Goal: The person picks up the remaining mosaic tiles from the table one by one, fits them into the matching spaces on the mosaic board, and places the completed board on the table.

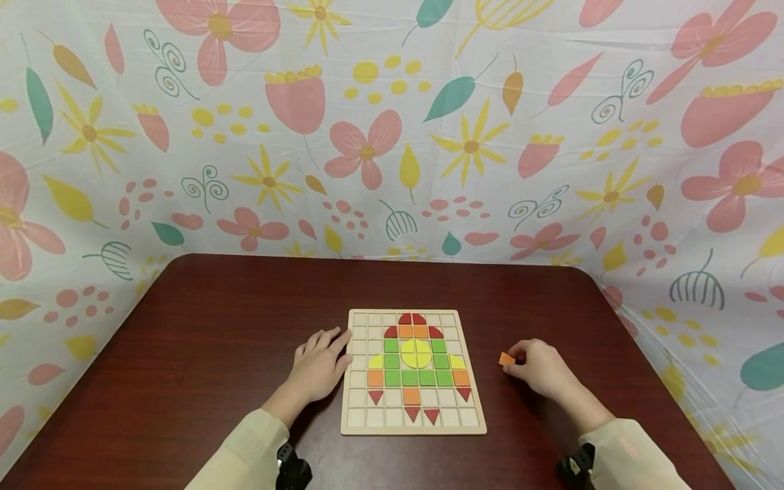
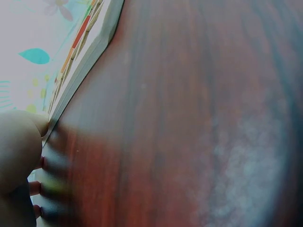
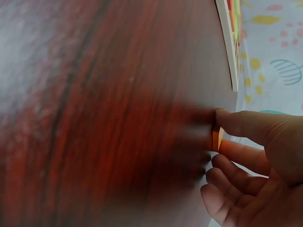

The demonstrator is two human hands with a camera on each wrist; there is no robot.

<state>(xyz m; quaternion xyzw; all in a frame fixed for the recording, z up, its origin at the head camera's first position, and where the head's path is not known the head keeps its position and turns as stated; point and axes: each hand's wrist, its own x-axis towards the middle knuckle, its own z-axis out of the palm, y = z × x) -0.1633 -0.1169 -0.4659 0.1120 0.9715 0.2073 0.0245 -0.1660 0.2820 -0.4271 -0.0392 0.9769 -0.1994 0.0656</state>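
A pale wooden grid board lies on the table, holding green, orange, yellow and red pieces in a rocket-like pattern. At its left edge rests my left hand, fingers spread and fingertips on the rim. The left wrist view shows the board's side beside the thumb. Right of the board, my right hand pinches a small orange square tile between thumb and index finger. In the right wrist view the orange tile stands on edge there, the other fingers loosely curled below.
The dark reddish-brown table stretches around the board. Behind it and at both sides hangs a white cloth printed with flowers and leaves. Each wrist carries a black strapped device, such as the left one.
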